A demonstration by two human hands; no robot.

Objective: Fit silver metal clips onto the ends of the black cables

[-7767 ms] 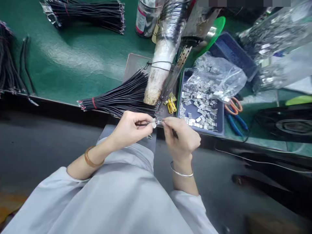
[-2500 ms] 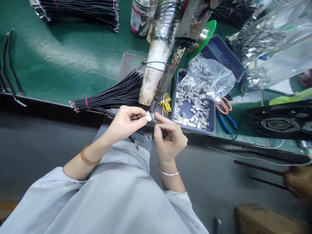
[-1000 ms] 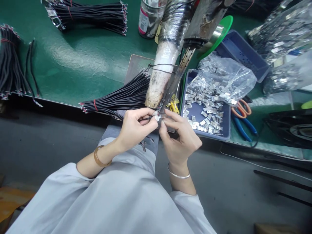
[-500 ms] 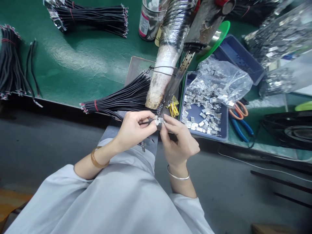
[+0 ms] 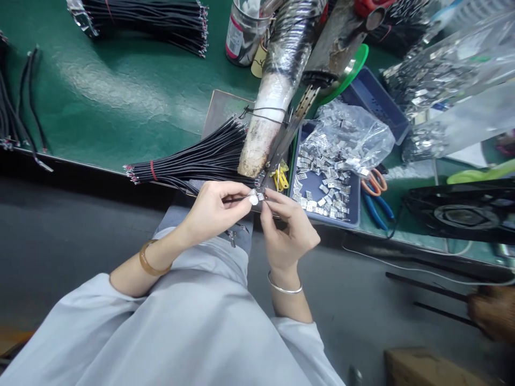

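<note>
My left hand point(image 5: 213, 209) pinches the end of a thin black wire point(image 5: 235, 199) between thumb and forefinger. My right hand point(image 5: 287, 228) pinches a small metal terminal point(image 5: 260, 197) against that wire end, just under the tip of a wrapped tool point(image 5: 269, 115) that slants down over the bench edge. Behind my left hand lies a bundle of black wires point(image 5: 193, 161) tied with a red band. A blue tray point(image 5: 354, 212) to the right of my hands holds several loose metal terminals point(image 5: 322, 187).
A clear bag of terminals point(image 5: 350, 136) spills into the tray. Orange-and-blue pliers point(image 5: 374, 193) lie beside it. More black wire bundles point(image 5: 148, 21) rest at the back and far left of the green bench point(image 5: 120, 102). A jar point(image 5: 241, 29) stands at the back, and a black fan point(image 5: 462, 212) sits at right.
Both hands have stayed pinched together at the tool tip with only small finger shifts. The view has drifted slightly, and a brown object has come in at the lower right.
</note>
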